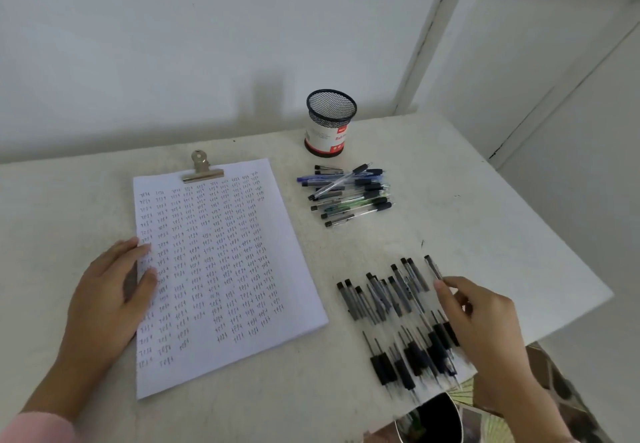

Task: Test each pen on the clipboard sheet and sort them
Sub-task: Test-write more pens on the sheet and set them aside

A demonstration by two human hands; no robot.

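Left hand (114,290) presses white clipboard sheet (221,269), fingers straight. Right hand (485,331) over lower-right slim black plastic pens (388,300); grip unclear. Likely light, stiff, slick: pinch mid-barrel.

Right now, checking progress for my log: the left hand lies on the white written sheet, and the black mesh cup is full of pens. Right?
Not quite. In the head view the black mesh cup looks empty; nothing sticks out. The left hand does lie on the white written sheet.
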